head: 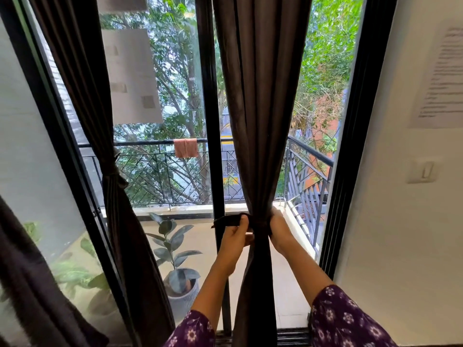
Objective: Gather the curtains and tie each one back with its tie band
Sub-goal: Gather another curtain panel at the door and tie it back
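Note:
A dark brown curtain (260, 121) hangs in the middle of the glass door, bunched narrow at waist height. A dark tie band (229, 220) wraps round that bunch. My left hand (235, 237) pinches the band's free end, which sticks out to the left. My right hand (279, 229) grips the bunched curtain and the band on its right side. A second curtain (110, 136) on the left is gathered and held by its own tie band (112, 176). A third dark curtain (30, 284) hangs loose at the lower left edge.
Black door frames (213, 146) stand behind the curtains. Outside lie a balcony with a metal railing (310, 151), an orange cloth (186, 147) on the rail and a potted plant (179, 276). A white wall with a switch (423, 171) and a paper sheet (443, 78) is on the right.

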A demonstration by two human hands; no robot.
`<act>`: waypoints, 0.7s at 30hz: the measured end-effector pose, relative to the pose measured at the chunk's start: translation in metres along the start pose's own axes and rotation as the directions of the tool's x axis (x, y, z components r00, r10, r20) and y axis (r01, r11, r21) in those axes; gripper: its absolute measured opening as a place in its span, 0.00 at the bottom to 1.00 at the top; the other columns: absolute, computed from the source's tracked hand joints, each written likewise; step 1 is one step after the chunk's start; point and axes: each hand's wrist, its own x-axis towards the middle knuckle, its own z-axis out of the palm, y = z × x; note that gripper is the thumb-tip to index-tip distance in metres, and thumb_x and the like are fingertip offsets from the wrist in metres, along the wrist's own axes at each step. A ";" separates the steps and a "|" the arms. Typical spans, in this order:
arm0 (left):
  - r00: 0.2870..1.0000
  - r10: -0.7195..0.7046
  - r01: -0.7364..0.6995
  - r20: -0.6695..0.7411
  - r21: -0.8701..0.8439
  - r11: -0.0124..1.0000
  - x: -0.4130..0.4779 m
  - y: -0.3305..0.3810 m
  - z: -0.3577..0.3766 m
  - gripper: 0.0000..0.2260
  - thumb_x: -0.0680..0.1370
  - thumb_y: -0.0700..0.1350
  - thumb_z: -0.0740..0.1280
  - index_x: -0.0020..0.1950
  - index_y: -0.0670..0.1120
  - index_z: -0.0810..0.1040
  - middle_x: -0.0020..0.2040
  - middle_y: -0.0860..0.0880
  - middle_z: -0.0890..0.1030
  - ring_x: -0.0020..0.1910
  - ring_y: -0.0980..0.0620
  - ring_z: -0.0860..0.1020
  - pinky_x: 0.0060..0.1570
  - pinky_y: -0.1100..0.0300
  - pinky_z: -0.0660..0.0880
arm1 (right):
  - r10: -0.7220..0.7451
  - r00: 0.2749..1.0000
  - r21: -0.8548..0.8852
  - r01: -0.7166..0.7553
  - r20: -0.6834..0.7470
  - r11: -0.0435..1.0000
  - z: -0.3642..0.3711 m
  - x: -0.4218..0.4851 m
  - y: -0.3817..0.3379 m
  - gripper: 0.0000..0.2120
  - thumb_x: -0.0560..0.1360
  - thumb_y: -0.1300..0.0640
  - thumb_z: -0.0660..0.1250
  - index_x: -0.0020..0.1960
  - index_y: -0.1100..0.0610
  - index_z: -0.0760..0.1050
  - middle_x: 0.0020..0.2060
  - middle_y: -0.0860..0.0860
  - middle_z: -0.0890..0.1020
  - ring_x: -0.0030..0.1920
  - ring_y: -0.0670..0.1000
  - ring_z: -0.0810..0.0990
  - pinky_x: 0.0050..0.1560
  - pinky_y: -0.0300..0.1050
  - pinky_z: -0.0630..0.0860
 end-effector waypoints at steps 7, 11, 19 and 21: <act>0.994 -0.099 0.094 -0.042 -0.100 0.991 0.012 0.004 0.005 0.14 0.82 0.52 0.55 0.53 0.51 0.79 0.52 0.46 0.83 0.53 0.50 0.81 0.57 0.53 0.76 | 0.047 0.999 0.050 -0.048 0.018 0.998 0.004 0.007 0.001 0.13 0.79 0.60 0.58 0.44 0.56 0.81 0.36 0.50 0.85 0.41 0.50 0.83 0.51 0.47 0.78; 0.985 -0.133 0.099 -0.107 -0.273 0.957 0.017 0.006 0.003 0.12 0.81 0.49 0.60 0.53 0.45 0.80 0.52 0.42 0.83 0.53 0.45 0.81 0.58 0.49 0.76 | 0.090 0.991 0.100 -0.100 0.097 0.990 0.005 0.009 0.000 0.16 0.80 0.59 0.53 0.46 0.57 0.79 0.33 0.48 0.85 0.37 0.46 0.82 0.44 0.41 0.78; 0.963 -0.056 0.009 -0.262 -0.177 0.984 0.040 -0.012 -0.008 0.14 0.72 0.58 0.65 0.48 0.50 0.80 0.55 0.48 0.81 0.55 0.48 0.79 0.62 0.42 0.72 | 0.154 0.983 0.123 -0.166 0.102 0.978 0.007 0.016 0.001 0.17 0.81 0.57 0.52 0.44 0.56 0.79 0.40 0.53 0.83 0.44 0.51 0.80 0.50 0.45 0.76; 0.974 -0.033 -0.002 -0.222 -0.152 0.988 0.035 0.001 -0.007 0.12 0.79 0.50 0.61 0.55 0.47 0.80 0.55 0.45 0.82 0.57 0.46 0.79 0.62 0.46 0.73 | 0.165 0.981 0.101 -0.175 0.102 0.979 0.007 0.018 0.002 0.17 0.81 0.57 0.52 0.45 0.56 0.79 0.42 0.54 0.82 0.45 0.52 0.80 0.52 0.46 0.75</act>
